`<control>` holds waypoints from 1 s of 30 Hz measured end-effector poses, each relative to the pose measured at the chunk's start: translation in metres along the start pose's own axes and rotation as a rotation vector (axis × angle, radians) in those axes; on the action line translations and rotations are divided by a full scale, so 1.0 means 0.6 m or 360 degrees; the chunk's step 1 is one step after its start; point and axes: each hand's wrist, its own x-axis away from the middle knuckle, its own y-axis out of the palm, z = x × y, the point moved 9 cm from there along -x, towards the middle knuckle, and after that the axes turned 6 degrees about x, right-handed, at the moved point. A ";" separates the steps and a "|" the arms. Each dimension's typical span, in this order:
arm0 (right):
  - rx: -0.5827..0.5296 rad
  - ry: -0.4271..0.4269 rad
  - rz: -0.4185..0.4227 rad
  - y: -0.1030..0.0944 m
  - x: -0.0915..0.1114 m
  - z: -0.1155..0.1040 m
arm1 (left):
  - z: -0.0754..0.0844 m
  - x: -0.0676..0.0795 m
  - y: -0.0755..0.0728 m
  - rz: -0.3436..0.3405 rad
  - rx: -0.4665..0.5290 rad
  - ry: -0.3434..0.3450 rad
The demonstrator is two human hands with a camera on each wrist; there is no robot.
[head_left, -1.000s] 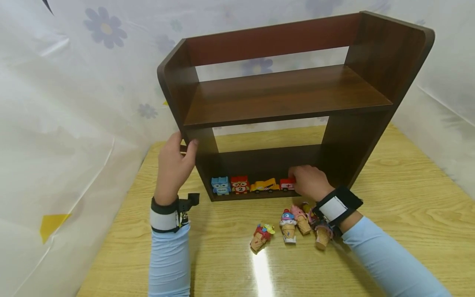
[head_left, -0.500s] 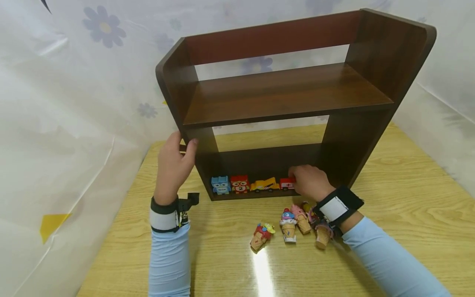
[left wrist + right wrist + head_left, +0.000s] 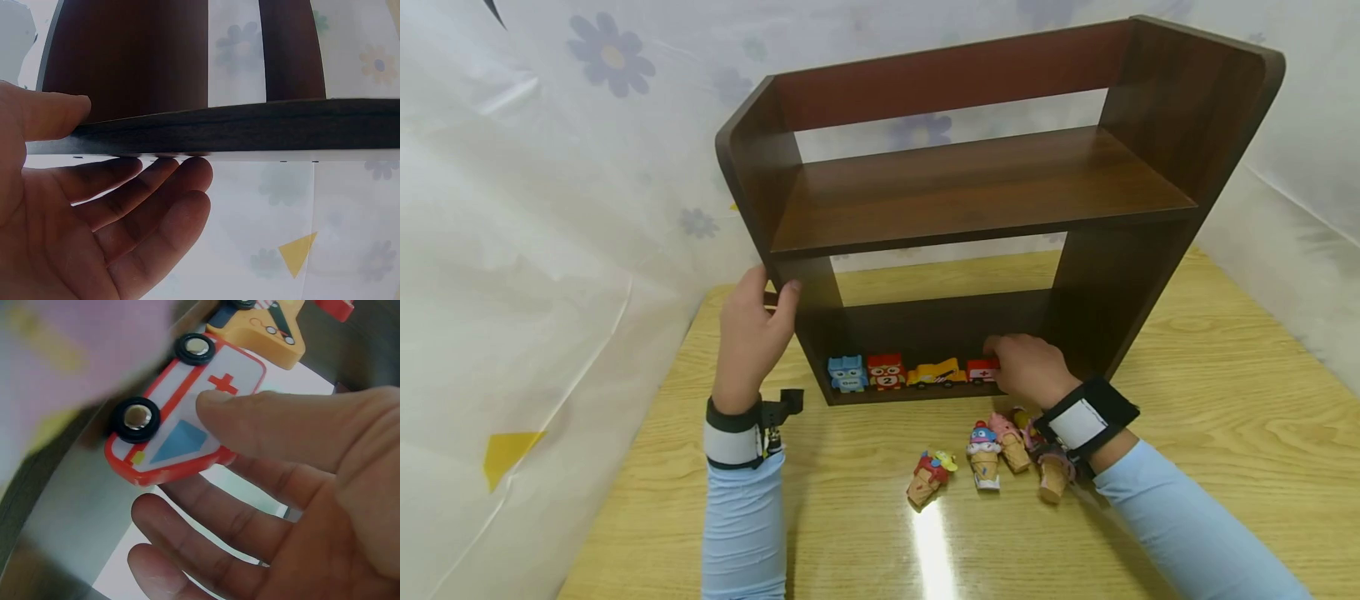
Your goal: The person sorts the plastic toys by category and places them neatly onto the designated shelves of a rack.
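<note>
My left hand (image 3: 752, 337) holds the left side panel of a dark brown wooden shelf (image 3: 985, 187), thumb on one face and fingers behind. The left wrist view has the panel's edge (image 3: 250, 128) between thumb and fingers (image 3: 165, 215). On the bottom board, my right hand (image 3: 1033, 367) pinches a toy ambulance (image 3: 181, 406), white and red with a red cross; the thumb lies on its side. Left of it stand a yellow toy truck (image 3: 936, 373), a red owl block (image 3: 886, 372) marked 2 and a blue owl block (image 3: 847, 374), in one row.
Several toy ice cream cones lie on the wooden table (image 3: 842, 517) before the shelf: a red-topped one (image 3: 928, 481), a blue-and-white one (image 3: 982, 457), a pink one (image 3: 1011, 442), and others partly under the right wrist. A flower-print sheet (image 3: 587, 208) hangs behind.
</note>
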 end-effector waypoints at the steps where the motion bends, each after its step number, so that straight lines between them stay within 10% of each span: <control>1: 0.0002 0.0000 0.0007 -0.002 0.002 0.000 | 0.001 0.000 0.000 0.0001 0.0001 -0.0001; 30: 0.0135 -0.0045 0.0370 -0.167 0.099 0.005 | 0.004 0.000 -0.001 -0.0009 0.0009 0.0009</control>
